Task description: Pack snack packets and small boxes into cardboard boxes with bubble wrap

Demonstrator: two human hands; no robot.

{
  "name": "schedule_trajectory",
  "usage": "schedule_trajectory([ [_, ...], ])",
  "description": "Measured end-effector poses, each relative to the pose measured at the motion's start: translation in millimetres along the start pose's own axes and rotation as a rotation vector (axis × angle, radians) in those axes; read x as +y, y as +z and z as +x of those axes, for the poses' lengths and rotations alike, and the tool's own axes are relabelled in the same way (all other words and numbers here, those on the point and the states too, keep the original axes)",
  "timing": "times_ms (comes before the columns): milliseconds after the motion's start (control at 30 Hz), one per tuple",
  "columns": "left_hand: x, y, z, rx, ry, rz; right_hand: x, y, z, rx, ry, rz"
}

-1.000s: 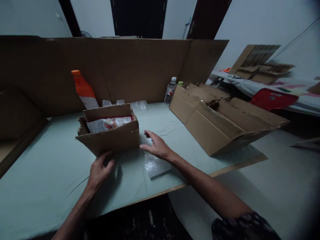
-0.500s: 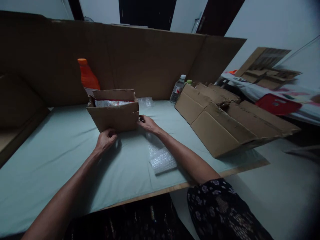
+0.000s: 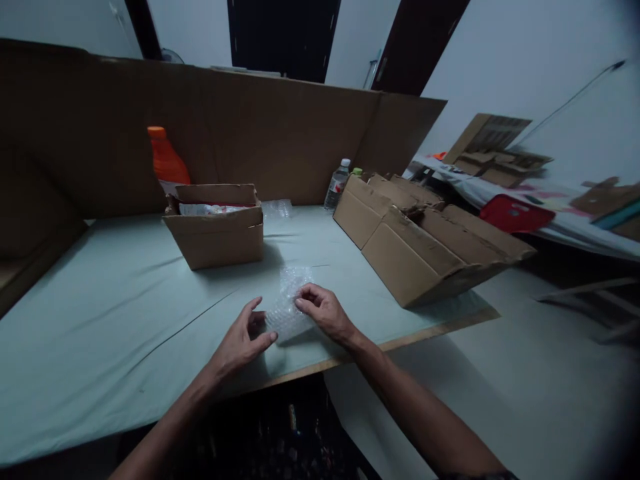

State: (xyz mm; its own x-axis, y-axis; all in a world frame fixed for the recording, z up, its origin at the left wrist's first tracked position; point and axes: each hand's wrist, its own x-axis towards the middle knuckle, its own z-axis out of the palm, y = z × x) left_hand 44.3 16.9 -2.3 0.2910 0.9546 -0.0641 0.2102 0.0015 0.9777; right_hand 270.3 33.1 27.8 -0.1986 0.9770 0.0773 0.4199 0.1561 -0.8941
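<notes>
A clear sheet of bubble wrap (image 3: pixel 287 319) lies near the table's front edge, between my two hands. My right hand (image 3: pixel 323 310) pinches it at its upper right side, thumb against fingers. At the sheet's left edge is my left hand (image 3: pixel 245 337), its thumb and fingers spread apart; whether it touches the wrap I cannot tell. Beyond them, to the left, stands a small open cardboard box (image 3: pixel 220 241) with white and red packaging (image 3: pixel 213 209) showing inside.
Behind the small box stands an orange bottle (image 3: pixel 167 160). A clear bottle (image 3: pixel 337 185) is at the back, beside larger open cardboard boxes (image 3: pixel 410 257) on the right. More bubble wrap (image 3: pixel 279 209) lies farther back. A tall cardboard panel (image 3: pixel 290 133) closes off the rear.
Both hands have left the small box and come nearer, to the bubble wrap. My right hand has taken hold of the wrap. The view has shifted slightly.
</notes>
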Motion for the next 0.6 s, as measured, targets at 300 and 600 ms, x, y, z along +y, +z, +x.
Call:
schedule_trajectory([
  [300,6,-46,-80,0.327,0.191,0.221,-1,45,-44,-0.323,-0.017,0.492],
  [600,-30,-9,-91,0.206,0.087,0.247,-13,11,-61,-0.454,0.036,0.200],
])
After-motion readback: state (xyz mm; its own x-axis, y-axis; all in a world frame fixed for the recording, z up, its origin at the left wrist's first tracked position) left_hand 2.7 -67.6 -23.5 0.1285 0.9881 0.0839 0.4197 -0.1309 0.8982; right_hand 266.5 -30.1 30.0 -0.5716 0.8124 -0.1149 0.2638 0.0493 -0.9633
